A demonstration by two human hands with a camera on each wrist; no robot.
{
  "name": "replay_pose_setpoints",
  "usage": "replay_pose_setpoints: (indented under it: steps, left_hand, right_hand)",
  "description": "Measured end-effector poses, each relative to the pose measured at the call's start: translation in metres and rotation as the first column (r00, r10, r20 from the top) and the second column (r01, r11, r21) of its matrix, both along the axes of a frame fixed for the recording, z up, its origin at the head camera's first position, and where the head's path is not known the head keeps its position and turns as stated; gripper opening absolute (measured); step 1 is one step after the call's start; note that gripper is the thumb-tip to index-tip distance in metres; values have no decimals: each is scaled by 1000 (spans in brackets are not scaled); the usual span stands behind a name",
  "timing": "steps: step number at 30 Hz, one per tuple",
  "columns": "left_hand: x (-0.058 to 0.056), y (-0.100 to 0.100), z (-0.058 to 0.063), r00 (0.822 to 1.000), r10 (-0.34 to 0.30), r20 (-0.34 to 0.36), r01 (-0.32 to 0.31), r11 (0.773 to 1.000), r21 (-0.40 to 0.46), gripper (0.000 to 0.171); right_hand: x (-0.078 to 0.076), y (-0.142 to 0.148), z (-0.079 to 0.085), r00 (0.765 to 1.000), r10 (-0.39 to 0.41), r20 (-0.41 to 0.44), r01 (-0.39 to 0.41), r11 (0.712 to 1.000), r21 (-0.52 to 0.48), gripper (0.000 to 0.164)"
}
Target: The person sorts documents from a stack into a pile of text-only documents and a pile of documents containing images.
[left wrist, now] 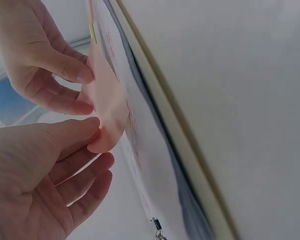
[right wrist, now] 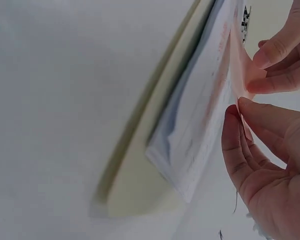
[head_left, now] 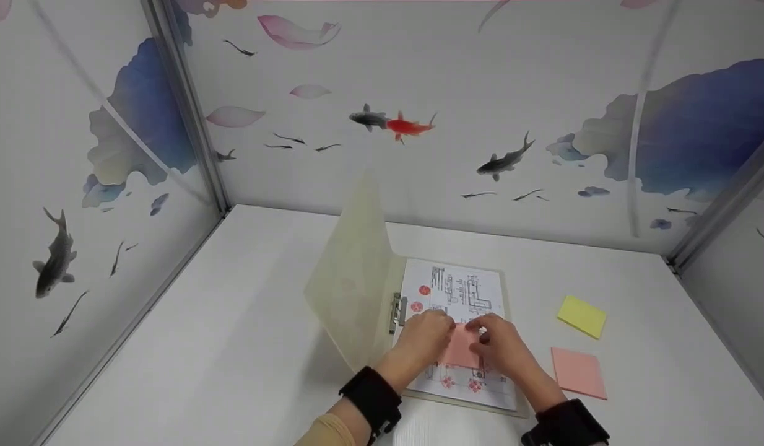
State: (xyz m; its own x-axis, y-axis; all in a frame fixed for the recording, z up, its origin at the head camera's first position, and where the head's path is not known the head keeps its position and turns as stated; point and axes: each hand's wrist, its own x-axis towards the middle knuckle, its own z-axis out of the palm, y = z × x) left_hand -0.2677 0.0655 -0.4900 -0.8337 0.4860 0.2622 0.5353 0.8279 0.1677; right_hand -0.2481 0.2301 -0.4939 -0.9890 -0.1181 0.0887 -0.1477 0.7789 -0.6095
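A pink sticky note (head_left: 461, 348) is held over the printed sheets (head_left: 490, 285) in an open file folder. My left hand (head_left: 422, 337) pinches one edge between thumb and fingers. On the opposite edge, my right hand (head_left: 503, 348) also pinches it with the thumb and a finger. The left wrist view shows the note (left wrist: 107, 97) bent, its lower edge curling away from the paper. From the right wrist, the note (right wrist: 244, 70) stands close along the stacked sheets (right wrist: 190, 130), with both hands' fingertips at it.
The folder's pale cover (head_left: 351, 279) stands raised on the left, beside a metal clip (head_left: 395, 313) at the spine. To the right lie a yellow sticky pad (head_left: 581, 317) and a pink sticky pad (head_left: 579, 373). Patterned panels (head_left: 419, 179) enclose the white table (head_left: 246, 297).
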Motion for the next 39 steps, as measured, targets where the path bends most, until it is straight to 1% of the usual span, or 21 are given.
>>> replay_pose_setpoints:
  steps: [2,6,11,13,21,25,31,39]
  left_hand:
    - [-2,0,-1,1000,-8,25,7,1000,7,9]
    - [-4,1,-3,996,-1,93,0,1000,15,11]
    - [-6,2,-4,983,6,182,-11,1000,26,15]
    - [-6,3,-4,979,7,203,-11,1000,20,16]
    - [-7,2,-5,973,8,232,-14,1000,21,23]
    - [-7,2,-6,973,4,230,-8,1000,15,23]
    - [-8,2,-5,971,15,240,-19,1000,13,22]
    - [-7,3,-4,966,18,256,-31,998,47,26]
  right_hand:
    - [-2,0,-2,1000,-9,12,9,1000,5,29]
    - [-3,-1,-4,1000,-8,20,8,1000,8,33]
    - [-4,-1,-6,999,-3,41,2,999,34,37]
    - [-4,-1,-7,999,-1,49,-2,999,51,38]
    - [-3,-2,-8,999,19,42,-23,994,108,38]
    - [-4,-3,-7,999,22,49,-28,993,117,38]
    - [-5,-1,-9,999,42,26,-46,986,162,35]
    - [-6,-3,-7,998,54,45,-62,979,194,36]
